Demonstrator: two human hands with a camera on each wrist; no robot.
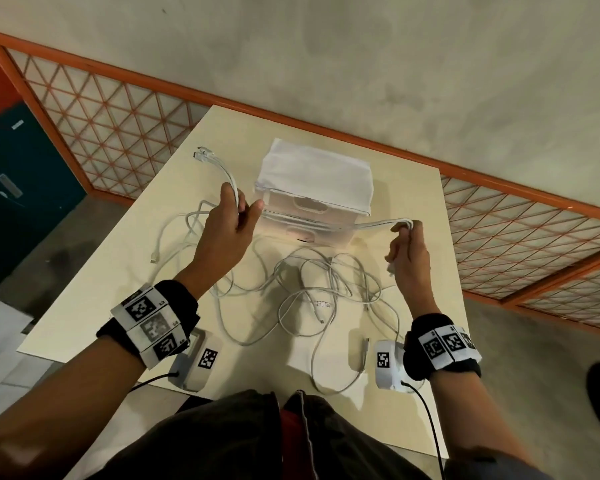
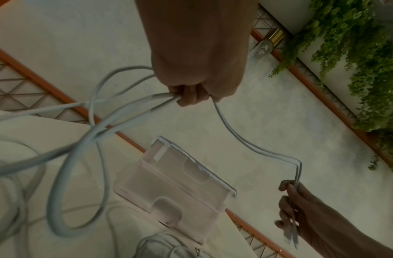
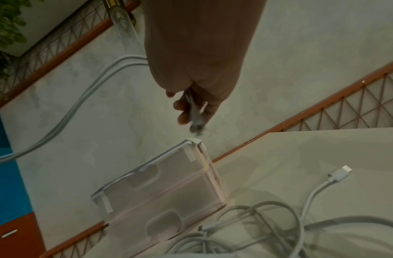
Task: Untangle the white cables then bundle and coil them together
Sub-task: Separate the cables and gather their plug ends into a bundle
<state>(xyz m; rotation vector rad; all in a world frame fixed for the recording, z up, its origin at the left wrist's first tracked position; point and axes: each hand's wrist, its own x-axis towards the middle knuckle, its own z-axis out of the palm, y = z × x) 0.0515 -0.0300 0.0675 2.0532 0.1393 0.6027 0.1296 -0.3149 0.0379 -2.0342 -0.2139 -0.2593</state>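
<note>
A doubled stretch of the white cables [image 1: 312,282] spans between the gripping left hand [image 1: 231,223] and the pinching right hand [image 1: 407,249], above the tabletop [image 1: 413,202].

On the table [image 1: 413,202] a box [image 1: 321,209] sits toward the far edge, at the middle. The cables [image 1: 312,282] lie loose on the table in front of the box and to its left, with strands reaching the near edge. The left hand [image 1: 227,220] is raised just left of the box, the right hand [image 1: 407,252] just right of it, and a stretch of cable runs between them across the box's front. Plug ends stick out behind the left hand. A railing [image 1: 125,109] stands behind the table.
</note>
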